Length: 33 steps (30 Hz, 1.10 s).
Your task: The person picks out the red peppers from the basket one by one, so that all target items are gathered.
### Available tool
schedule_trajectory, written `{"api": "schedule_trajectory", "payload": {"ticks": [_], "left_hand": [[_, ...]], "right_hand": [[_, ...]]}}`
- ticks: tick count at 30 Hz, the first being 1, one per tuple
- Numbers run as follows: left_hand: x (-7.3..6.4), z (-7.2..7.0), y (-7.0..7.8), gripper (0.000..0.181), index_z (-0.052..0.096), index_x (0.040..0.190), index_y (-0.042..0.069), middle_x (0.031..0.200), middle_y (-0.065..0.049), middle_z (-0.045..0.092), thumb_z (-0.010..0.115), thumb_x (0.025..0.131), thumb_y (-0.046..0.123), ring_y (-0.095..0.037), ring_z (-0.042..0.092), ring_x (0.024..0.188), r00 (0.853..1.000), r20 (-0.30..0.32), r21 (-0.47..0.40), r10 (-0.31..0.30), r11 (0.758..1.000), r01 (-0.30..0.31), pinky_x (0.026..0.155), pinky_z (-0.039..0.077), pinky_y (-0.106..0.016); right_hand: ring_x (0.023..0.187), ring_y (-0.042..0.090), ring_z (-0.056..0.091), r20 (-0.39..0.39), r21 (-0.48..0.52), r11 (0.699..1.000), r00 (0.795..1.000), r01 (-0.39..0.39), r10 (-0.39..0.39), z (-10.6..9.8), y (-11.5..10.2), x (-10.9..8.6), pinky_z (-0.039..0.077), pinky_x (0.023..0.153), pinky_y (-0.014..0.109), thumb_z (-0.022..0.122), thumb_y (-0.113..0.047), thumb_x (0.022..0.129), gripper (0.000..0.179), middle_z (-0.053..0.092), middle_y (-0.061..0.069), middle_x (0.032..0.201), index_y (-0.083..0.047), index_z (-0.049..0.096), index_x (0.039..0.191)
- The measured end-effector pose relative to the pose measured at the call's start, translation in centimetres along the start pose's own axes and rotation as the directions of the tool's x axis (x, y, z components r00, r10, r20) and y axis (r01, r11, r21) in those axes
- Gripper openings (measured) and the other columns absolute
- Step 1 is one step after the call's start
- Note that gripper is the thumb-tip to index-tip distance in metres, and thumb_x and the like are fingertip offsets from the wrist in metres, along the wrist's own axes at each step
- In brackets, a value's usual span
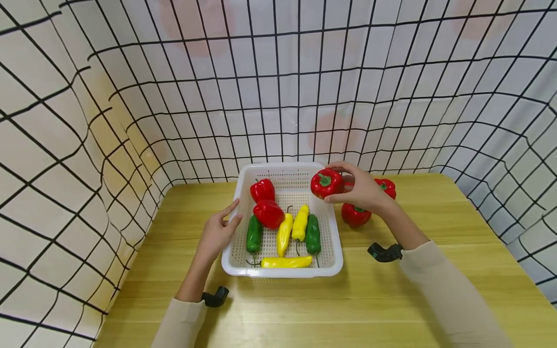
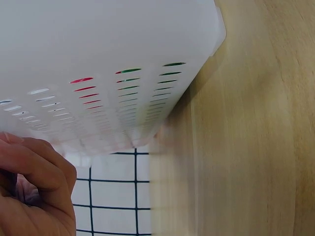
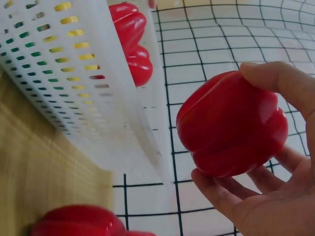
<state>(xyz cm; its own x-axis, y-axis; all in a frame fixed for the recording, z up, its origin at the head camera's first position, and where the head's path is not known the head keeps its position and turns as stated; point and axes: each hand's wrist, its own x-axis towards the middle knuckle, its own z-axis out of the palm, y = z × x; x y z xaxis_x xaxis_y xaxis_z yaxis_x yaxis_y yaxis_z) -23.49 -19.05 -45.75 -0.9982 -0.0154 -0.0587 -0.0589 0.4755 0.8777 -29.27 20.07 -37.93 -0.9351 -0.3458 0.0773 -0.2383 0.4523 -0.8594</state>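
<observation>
From where I stand, the fingers of the right hand (image 1: 363, 189) are spread just as wide as a red bell pepper (image 1: 325, 184), curved round it with the thumb on one side, so they have firm hold of it. That pepper hangs above the right rim of a white plastic basket (image 1: 317, 272), near its far corner, its green stem turned up toward the person. The left hand (image 1: 217, 233) is at the opposite rim, index finger and thumb a little apart and touching the edge; whether they grip it I cannot tell. Inside, two red bell peppers (image 1: 269, 214) lie by the left wall, with a green pepper (image 1: 254, 234) near them, two yellow peppers (image 1: 284, 236) in the middle, another green pepper (image 1: 312, 235) toward the right and a third yellow pepper (image 1: 286, 262) along the near wall. On the wooden counter (image 1: 357, 299), just right of the basket, sit two more red bell peppers (image 1: 355, 215), one partly hidden by the hand. I'd judge the filling of the basket well along: seven are in, the held one isn't set down yet, and the two outside seem left over to handle. No brand, label or writing can be read anywhere, neither on the basket nor on the dark wristbands (image 1: 385, 252). Behind it all stands a black grid (image 1: 298, 96) against white.
</observation>
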Motion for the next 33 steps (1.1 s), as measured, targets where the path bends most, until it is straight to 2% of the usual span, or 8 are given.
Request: {"api": "schedule_trajectory", "payload": {"ticks": [3,11,13,16,20,27,33], "left_hand": [[0.0,0.0,0.0,0.051,0.048,0.153,0.042,0.079,-0.023,0.069,0.062,0.104,0.038,-0.027,0.075,0.067,1.000,0.003,0.003,0.001,1.000,-0.001,0.055,0.064,-0.039],[0.0,0.0,-0.1,0.051,0.048,0.152,0.043,0.080,-0.020,0.069,0.062,0.103,0.039,-0.027,0.075,0.067,1.000,0.001,0.003,-0.007,1.000,0.007,0.055,0.064,-0.039],[0.0,0.0,-0.1,0.051,0.048,0.153,0.042,0.080,-0.021,0.070,0.062,0.103,0.038,-0.027,0.075,0.068,1.000,0.001,0.001,-0.004,1.000,0.004,0.056,0.064,-0.039],[0.0,0.0,-0.2,0.051,0.048,0.153,0.042,0.084,-0.023,0.071,0.062,0.103,0.039,-0.028,0.076,0.069,1.000,0.000,0.000,-0.003,1.000,0.003,0.056,0.064,-0.039],[0.0,-0.1,-0.2,0.051,0.048,0.153,0.042,0.089,-0.024,0.072,0.062,0.103,0.038,-0.029,0.076,0.071,1.000,0.003,0.001,-0.003,1.000,0.003,0.057,0.064,-0.039],[-0.1,0.0,0.1,0.051,0.048,0.152,0.043,0.080,-0.021,0.070,0.062,0.103,0.038,-0.027,0.075,0.067,1.000,0.001,0.006,-0.003,1.000,0.003,0.056,0.064,-0.039],[-0.1,0.0,0.1,0.051,0.048,0.152,0.042,0.084,-0.023,0.072,0.062,0.103,0.037,-0.027,0.076,0.069,1.000,0.001,-0.011,0.003,1.000,-0.003,0.056,0.064,-0.040]], "right_hand": [[0.137,0.039,0.051,-0.013,0.005,1.000,1.000,0.003,-0.003,-0.7,0.2,-0.9,0.057,0.102,0.052,0.091,-0.023,0.078,0.083,0.053,0.009,0.148,-0.018,0.047,0.149],[0.139,0.037,0.049,-0.056,-0.011,1.000,0.998,-0.028,0.027,-2.7,1.1,-3.4,0.052,0.108,0.056,0.090,-0.024,0.080,0.083,0.054,0.008,0.147,-0.019,0.046,0.150],[0.138,0.035,0.051,-0.065,-0.003,1.000,0.998,-0.026,0.025,-3.1,1.4,-4.0,0.054,0.108,0.049,0.089,-0.022,0.080,0.080,0.056,0.007,0.146,-0.019,0.048,0.149],[0.135,0.032,0.053,-0.072,-0.001,1.000,0.997,-0.019,0.019,-3.7,2.1,-4.6,0.057,0.102,0.030,0.088,-0.021,0.082,0.078,0.056,0.008,0.145,-0.018,0.048,0.149],[0.134,0.032,0.052,-0.091,-0.017,0.999,0.995,-0.037,0.036,-4.4,3.0,-5.5,0.053,0.094,0.012,0.088,-0.024,0.083,0.080,0.054,0.009,0.147,-0.017,0.046,0.151],[0.123,0.014,0.055,-0.138,-0.026,0.998,0.989,-0.052,0.048,-5.4,4.8,-6.9,0.051,0.094,0.008,0.088,-0.020,0.083,0.077,0.053,0.002,0.145,-0.018,0.049,0.149],[0.128,0.019,0.050,-0.155,-0.039,0.997,0.986,-0.069,0.062,-6.4,6.1,-7.8,0.048,0.093,0.005,0.085,-0.020,0.086,0.076,0.050,0.002,0.148,-0.018,0.047,0.151]]}}
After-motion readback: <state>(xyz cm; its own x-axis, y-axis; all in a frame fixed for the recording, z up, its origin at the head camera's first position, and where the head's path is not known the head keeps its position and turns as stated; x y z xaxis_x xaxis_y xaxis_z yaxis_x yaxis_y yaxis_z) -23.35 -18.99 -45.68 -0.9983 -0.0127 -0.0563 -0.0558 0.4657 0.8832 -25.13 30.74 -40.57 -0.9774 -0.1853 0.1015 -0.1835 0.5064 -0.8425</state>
